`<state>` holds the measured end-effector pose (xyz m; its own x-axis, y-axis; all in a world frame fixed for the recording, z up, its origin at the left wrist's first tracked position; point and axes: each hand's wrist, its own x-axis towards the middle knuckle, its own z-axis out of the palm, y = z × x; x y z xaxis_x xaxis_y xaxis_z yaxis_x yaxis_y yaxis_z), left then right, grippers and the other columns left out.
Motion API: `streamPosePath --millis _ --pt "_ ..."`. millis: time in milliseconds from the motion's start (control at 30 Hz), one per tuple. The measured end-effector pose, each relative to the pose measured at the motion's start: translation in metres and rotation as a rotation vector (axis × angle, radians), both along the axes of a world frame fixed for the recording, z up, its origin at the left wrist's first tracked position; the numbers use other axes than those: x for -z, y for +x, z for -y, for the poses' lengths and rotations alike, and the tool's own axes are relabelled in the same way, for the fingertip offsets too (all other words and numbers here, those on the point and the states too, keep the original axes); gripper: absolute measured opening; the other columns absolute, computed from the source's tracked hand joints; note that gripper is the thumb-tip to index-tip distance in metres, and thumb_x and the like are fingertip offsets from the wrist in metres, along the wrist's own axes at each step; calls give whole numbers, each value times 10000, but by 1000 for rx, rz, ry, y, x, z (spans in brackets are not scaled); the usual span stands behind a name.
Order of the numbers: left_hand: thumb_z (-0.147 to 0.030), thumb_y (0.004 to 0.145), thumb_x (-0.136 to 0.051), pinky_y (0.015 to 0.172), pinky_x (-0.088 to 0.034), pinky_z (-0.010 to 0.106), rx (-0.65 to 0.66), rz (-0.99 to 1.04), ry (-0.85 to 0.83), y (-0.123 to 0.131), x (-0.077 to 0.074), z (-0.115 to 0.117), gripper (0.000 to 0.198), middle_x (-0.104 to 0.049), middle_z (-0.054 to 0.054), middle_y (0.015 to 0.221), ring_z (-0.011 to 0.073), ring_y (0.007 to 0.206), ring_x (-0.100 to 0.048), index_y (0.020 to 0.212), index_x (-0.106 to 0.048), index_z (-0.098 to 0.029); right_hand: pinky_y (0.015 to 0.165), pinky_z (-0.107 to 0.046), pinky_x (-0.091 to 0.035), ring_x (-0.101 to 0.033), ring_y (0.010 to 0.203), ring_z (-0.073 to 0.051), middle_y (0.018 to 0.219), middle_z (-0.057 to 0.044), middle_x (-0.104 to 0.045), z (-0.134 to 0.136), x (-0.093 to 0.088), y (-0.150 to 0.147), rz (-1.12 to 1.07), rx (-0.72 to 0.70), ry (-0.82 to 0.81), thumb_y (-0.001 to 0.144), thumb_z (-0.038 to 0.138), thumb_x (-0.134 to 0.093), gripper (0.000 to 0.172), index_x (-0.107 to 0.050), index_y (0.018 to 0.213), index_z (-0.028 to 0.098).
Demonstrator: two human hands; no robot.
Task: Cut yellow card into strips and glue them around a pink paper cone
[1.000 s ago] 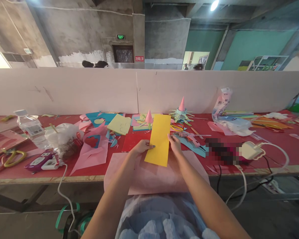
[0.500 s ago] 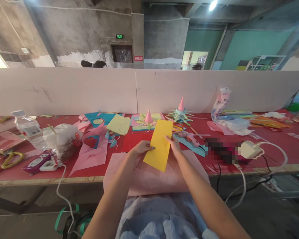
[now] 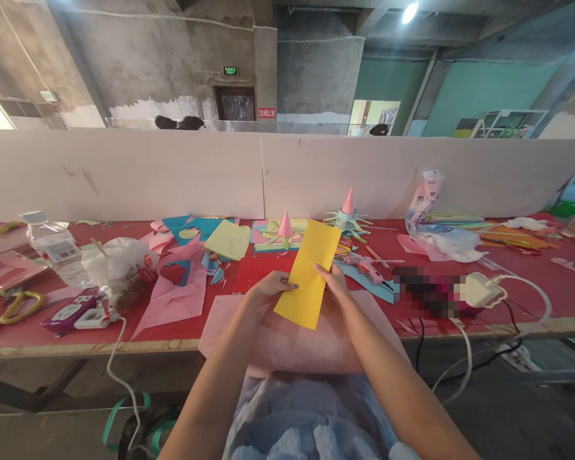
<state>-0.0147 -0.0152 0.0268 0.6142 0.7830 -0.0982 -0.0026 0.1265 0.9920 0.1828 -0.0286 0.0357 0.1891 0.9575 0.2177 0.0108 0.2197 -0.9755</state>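
A rectangular sheet of yellow paper (image 3: 308, 275) is held up between my hands, tilted with its top edge leaning right. My left hand (image 3: 273, 285) grips its left edge, the thumb on the near face. On the other side my right hand (image 3: 333, 281) pinches the right edge, thumb also in front. Beneath lies a large pink sheet (image 3: 287, 358) that overhangs the table's front edge. Just behind the yellow paper stand a pink paper cone (image 3: 285, 226) and a second pink cone (image 3: 348, 202) on a blue fringed base. A pink glue gun (image 3: 370, 268) rests to the right.
On the left are yellow-handled scissors (image 3: 23, 306), a plastic bottle (image 3: 52, 243), a plastic bag (image 3: 124, 268) and a purple power strip (image 3: 74, 311). A white charger (image 3: 482, 291) with cables lies right. A pale partition (image 3: 172, 172) runs along the back.
The yellow paper's upper end has tipped to the right and bends slightly. My right hand has shifted slightly down its edge; my left hand is nearly still.
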Motion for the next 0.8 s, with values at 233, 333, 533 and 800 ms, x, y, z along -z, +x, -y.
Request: streamPosePath --millis 233,333,533,800 --pt "-354 549 -793 784 -492 406 -11 -4 12 -1 0 -4 498 -682 170 965 283 842 -657 953 -665 -92 678 -313 -492 -624 853 -228 921 -75 -680 -3 3 1 -7 -4 7 616 433 -654 377 -599 892 181" --pt "-344 558 -788 794 -488 408 4 13 27 -2 -1 -4 554 -665 170 1024 284 880 -650 1037 -633 -112 669 -314 -487 -624 833 -237 891 -92 -682 -4 5 2 -8 -3 -6 608 424 -659 368 -604 862 163" --pt "-341 600 -755 831 -472 370 33 -7 51 -2 -3 -4 499 -633 156 1110 277 968 -619 1036 -637 -130 671 -311 -489 -623 846 -238 926 -88 -678 -3 4 2 5 -14 -11 602 425 -663 355 -605 846 174" --pt "-467 660 -682 759 -481 351 -137 -16 129 7 6 -9 443 -679 135 993 258 858 -639 917 -657 -107 645 -337 -488 -624 774 -246 771 -57 -677 2 2 -2 33 -48 8 609 421 -673 301 -641 817 205"
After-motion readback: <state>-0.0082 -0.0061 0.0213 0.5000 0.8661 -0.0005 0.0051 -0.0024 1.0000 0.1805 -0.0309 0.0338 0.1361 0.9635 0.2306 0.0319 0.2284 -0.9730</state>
